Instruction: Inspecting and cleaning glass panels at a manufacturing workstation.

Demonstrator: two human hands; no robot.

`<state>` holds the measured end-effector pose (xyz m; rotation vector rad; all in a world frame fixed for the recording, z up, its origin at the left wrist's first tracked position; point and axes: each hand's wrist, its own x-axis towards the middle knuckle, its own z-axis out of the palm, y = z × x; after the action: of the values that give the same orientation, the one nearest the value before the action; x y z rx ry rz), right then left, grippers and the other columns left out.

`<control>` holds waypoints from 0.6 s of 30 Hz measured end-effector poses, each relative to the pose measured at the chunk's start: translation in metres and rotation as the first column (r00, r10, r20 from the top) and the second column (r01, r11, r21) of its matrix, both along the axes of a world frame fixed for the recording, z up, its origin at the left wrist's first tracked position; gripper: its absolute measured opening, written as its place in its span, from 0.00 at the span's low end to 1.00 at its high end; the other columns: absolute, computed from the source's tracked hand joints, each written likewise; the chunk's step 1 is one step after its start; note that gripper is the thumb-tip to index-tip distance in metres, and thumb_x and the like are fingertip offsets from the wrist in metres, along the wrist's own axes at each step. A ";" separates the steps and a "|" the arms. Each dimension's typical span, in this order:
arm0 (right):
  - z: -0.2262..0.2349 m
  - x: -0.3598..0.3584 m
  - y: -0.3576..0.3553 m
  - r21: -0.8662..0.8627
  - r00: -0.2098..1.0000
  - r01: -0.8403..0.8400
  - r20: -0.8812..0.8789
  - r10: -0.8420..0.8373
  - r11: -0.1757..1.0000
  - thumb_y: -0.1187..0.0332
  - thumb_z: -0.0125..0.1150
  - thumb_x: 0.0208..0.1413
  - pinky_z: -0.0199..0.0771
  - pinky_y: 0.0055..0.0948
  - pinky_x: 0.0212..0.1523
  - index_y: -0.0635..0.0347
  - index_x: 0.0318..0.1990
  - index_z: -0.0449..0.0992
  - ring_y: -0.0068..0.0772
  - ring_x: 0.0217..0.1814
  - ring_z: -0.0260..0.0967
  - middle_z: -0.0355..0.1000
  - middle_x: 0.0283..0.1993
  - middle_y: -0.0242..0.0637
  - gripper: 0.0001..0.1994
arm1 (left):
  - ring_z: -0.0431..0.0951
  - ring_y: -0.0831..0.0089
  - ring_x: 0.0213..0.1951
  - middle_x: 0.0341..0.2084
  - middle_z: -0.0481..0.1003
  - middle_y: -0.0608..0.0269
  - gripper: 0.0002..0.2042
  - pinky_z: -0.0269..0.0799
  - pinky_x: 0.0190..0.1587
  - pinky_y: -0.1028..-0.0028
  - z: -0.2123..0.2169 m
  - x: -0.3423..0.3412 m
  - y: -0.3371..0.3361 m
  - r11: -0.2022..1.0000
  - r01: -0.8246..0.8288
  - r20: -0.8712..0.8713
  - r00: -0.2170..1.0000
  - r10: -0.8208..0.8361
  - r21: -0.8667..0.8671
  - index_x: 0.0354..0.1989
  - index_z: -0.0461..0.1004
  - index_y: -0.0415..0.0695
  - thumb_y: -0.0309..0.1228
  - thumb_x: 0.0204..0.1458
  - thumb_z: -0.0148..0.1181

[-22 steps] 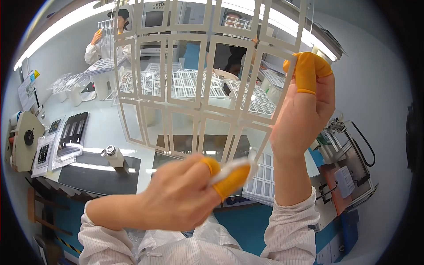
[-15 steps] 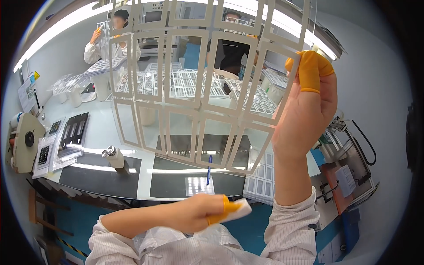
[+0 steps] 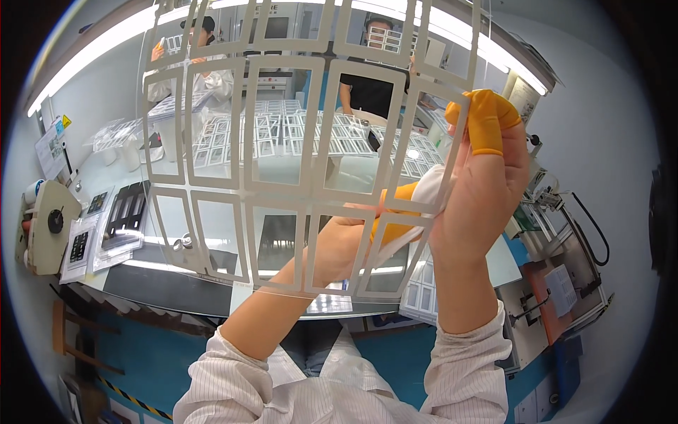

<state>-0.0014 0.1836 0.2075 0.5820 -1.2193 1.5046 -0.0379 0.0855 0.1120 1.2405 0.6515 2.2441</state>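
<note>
A clear sheet (image 3: 282, 162) printed with pale rectangular frames fills the upper middle of the view — it stands as a screen between the person and most of the table (image 3: 176, 290). The right hand (image 3: 480, 198) pinches its right edge, and the left hand (image 3: 353, 240) with a white cloth (image 3: 434, 189) is behind its lower right part, so that corner is closed. Below the sheet's bottom edge there is open room above the dark table front. To the left, a tape reel (image 3: 46, 226) and black trays (image 3: 123, 212) crowd the tabletop. To the right, a machine (image 3: 558, 283) with a black cable (image 3: 593, 233) stands close — little room there.
</note>
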 end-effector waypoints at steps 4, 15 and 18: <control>-0.005 0.001 0.006 0.040 1.000 0.015 -0.018 -0.014 0.999 0.64 0.53 0.55 0.61 0.22 0.44 0.60 0.35 0.73 0.20 0.34 0.64 0.69 0.30 0.31 0.09 | 0.74 0.76 0.37 0.38 0.72 0.58 0.18 0.70 0.39 0.82 0.005 -0.001 -0.002 0.986 -0.068 -0.048 0.997 0.061 -0.154 0.49 0.66 0.36 0.31 0.51 0.54; -0.006 0.003 0.014 -0.057 0.996 -0.077 -0.041 0.075 0.995 0.70 0.54 0.53 0.60 0.18 0.42 0.62 0.36 0.71 0.18 0.34 0.65 0.70 0.32 0.32 0.06 | 0.63 0.72 0.25 0.32 0.69 0.55 0.19 0.60 0.26 0.75 -0.016 -0.011 -0.028 0.973 -0.221 0.292 0.937 0.193 0.065 0.46 0.65 0.41 0.41 0.52 0.48; -0.006 0.002 0.013 -0.041 0.997 -0.070 -0.017 0.070 0.997 0.69 0.54 0.53 0.61 0.20 0.43 0.61 0.37 0.71 0.19 0.35 0.66 0.70 0.32 0.32 0.07 | 0.68 0.71 0.26 0.32 0.71 0.59 0.13 0.65 0.28 0.79 -0.012 -0.008 -0.031 0.961 -0.095 0.134 0.989 0.062 0.259 0.45 0.68 0.39 0.28 0.52 0.47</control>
<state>0.0003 0.1970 0.2016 0.6131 -1.1628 1.5777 -0.0455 0.0545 0.1003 1.2014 0.3671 2.5160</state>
